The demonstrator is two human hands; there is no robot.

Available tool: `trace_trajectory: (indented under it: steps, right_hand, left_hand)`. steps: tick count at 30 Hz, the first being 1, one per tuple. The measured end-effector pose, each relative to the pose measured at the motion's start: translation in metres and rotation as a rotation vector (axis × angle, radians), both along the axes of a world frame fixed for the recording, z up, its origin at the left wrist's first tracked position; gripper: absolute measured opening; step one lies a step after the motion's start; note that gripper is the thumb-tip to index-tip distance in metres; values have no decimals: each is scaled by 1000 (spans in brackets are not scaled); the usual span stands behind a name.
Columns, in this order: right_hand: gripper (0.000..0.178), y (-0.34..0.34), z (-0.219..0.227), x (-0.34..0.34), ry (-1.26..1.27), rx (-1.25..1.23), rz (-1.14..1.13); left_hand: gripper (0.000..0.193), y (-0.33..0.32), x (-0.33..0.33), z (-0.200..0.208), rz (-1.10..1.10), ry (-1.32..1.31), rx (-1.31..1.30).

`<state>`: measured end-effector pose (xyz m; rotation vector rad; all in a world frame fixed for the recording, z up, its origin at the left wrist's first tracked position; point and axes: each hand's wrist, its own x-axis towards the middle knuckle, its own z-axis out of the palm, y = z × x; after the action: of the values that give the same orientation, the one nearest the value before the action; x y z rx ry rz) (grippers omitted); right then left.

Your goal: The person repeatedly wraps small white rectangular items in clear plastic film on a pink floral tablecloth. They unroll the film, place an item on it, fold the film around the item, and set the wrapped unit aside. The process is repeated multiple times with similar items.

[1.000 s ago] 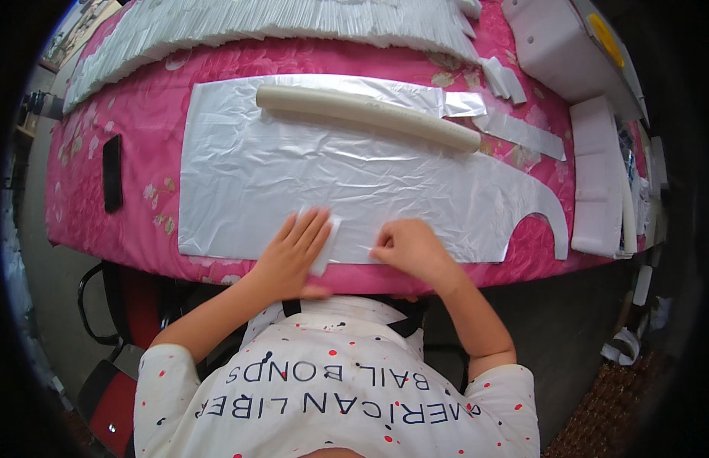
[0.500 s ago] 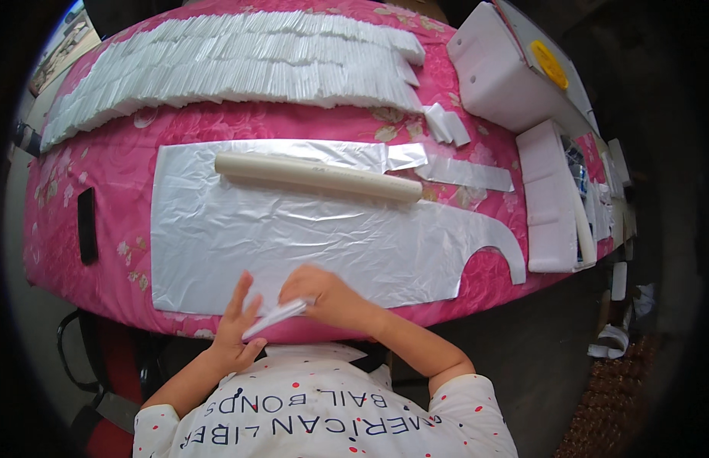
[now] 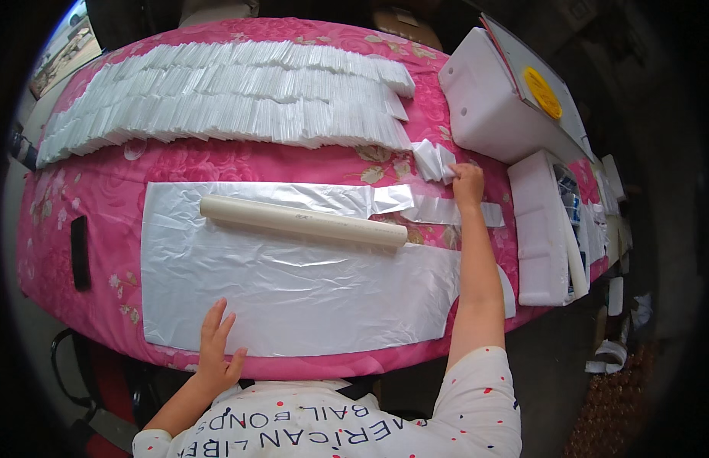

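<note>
The head view shows me a counter (image 3: pixel 103 252) covered in pink floral cloth, with the right hand (image 3: pixel 467 183) extended to its far right part. Its fingers are closed on the edge of a folded white packet (image 3: pixel 448 174), which lies in a small group just beyond the right end of the long rows of white packets (image 3: pixel 232 99). I see the left hand (image 3: pixel 217 347) empty, its fingers spread, at the near edge of a silvery-white plastic sheet (image 3: pixel 293 305); whether they touch it, I cannot tell. A pale tube (image 3: pixel 301 221) lies slantwise across the sheet's far part, and a loose plastic strip (image 3: pixel 476 214) lies to the right. On my left rests a dark oblong object (image 3: pixel 80 252); on my right stand two white foam boxes (image 3: pixel 541 237).
</note>
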<state>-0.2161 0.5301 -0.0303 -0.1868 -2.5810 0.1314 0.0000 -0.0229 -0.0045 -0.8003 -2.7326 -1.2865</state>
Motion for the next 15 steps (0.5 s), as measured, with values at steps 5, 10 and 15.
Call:
trace_trajectory:
  steps: [5, 10, 15]
  right_hand:
    - [43, -20, 1, 16, -68, 47, 43]
    - [38, -151, 34, 74, -182, -355, 613]
    - [46, -195, 27, 114, -208, -128, 601]
  left_hand:
    - [59, -1, -3, 0, -20, -12, -2]
    - [59, 9, -9, -5, -78, -36, -8]
    - [61, 32, -25, -4, -197, -5, -59]
